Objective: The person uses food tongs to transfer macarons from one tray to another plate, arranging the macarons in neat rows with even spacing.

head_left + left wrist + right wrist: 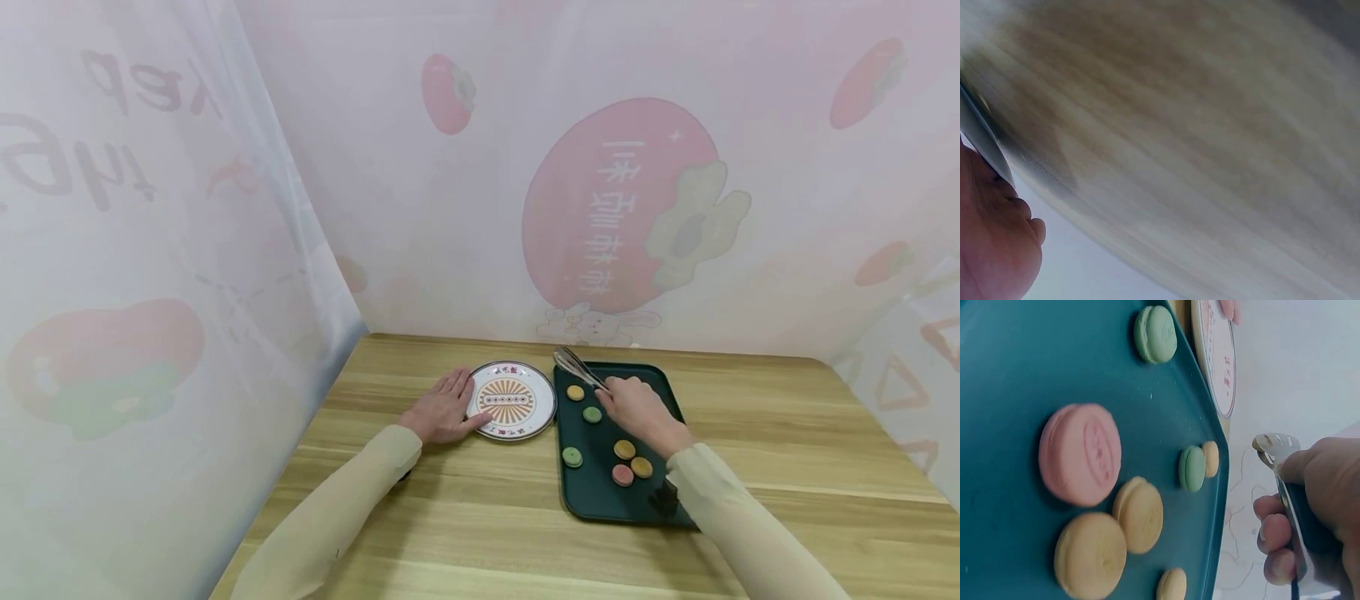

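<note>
My left hand (447, 408) lies at the left rim of a white round plate (536, 421) with an orange sunburst print, fingers extended and thumb over its edge. In the left wrist view, part of that hand (997, 237) shows beside the plate's rim (982, 134). My right hand (637, 408) grips metal serving tongs (577, 367) above a dark green tray (600, 504). The right wrist view shows the tongs' slotted head (1279, 445); whether it holds anything I cannot tell. On the tray lie a pink macaron (1082, 455), green macarons (1155, 334) and several yellow macarons (1091, 555).
The plate stands just left of the tray on a wooden table (480, 517). A printed curtain (450, 208) hangs behind the table's back edge, and another curtain (150, 250) is along the left side. A small dark object (664, 497) shows by the right sleeve.
</note>
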The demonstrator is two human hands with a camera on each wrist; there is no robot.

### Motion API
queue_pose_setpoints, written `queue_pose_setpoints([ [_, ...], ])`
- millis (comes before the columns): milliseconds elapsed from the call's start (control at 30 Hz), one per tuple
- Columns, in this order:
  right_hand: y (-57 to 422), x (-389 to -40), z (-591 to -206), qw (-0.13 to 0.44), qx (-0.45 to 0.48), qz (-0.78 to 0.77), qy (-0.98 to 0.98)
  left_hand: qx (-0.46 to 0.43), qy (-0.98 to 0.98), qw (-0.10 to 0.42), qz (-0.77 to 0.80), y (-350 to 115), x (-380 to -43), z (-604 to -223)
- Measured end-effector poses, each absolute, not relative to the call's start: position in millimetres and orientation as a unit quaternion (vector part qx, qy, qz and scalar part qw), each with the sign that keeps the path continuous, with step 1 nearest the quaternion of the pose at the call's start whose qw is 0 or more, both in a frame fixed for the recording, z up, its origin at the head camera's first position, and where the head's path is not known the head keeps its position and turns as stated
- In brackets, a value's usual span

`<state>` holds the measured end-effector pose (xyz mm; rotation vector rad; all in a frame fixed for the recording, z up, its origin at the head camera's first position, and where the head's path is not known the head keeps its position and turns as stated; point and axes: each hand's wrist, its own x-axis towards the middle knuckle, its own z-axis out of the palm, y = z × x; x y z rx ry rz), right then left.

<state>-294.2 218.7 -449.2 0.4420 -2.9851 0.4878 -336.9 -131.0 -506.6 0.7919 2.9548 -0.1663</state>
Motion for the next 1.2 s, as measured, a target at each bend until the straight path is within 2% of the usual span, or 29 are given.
queue_pose_setpoints([
  [567, 174.7, -303.8, -453.2, 0.003, 0.148, 0.156, -0.977, 0.259, 0.963, 0.043, -0.051, -131.2, -335.6, -504.9],
  [967, 149.8, -304.6, -465.1, -0.01, 0.163, 0.161, -0.973, 0.265, 0.962, 0.038, -0.053, -132.5, -333.9, -506.3],
  [1200, 139.9, -307.5, -469.1, 0.001, 0.169, 0.156, -0.973, 0.263, 0.962, 0.034, -0.059, -133.3, -333.3, -506.9],
])
